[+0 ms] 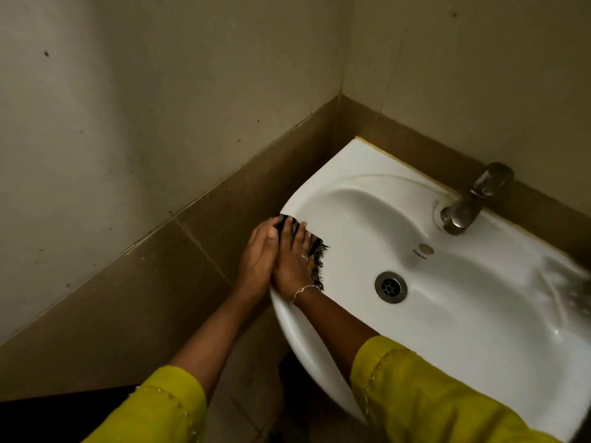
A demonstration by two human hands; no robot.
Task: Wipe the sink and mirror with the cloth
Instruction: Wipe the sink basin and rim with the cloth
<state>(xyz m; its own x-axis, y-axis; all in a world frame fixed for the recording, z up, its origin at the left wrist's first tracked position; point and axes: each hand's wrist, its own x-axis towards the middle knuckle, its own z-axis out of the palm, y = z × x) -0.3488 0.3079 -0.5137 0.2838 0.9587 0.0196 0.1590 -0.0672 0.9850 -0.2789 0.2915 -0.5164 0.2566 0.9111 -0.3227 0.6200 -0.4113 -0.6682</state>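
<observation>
Room: dim bathroom corner, beige walls over a brown tile band; mirror not in view.
Head view, landmark: white sink, fixed in the corner, basin bare, looks wet on its far right side.
Cloth: dark fringed cloth lies on the sink's left rim, partly hanging toward the basin.
Right hand: right hand flat, fingers spread and pressed on top of the cloth; ring and wrist bracelet visible.
Left hand: left hand just outside the sink's left edge, cupped against the cloth's outer side, touching the right hand; whether it pinches the cloth, cannot tell.
Step in hand (judgement): wiping the sink's left rim; basin, tap area and mirror likely still to do.
How to do it well (judgement): keep the palm flat with even pressure, follow the rim's curve, keep the fringe tucked so it doesn't drag, left hand steadying the overhanging edge.
Around: metal tap at the sink's back rim, drain at the basin middle, small overflow hole between them.
In the way: tap base needs working around; side wall sits close to the sink's left edge, so little elbow room there.
Sleeves: yellow-green sleeves at the sink's near edge, could brush the wet rim.
</observation>
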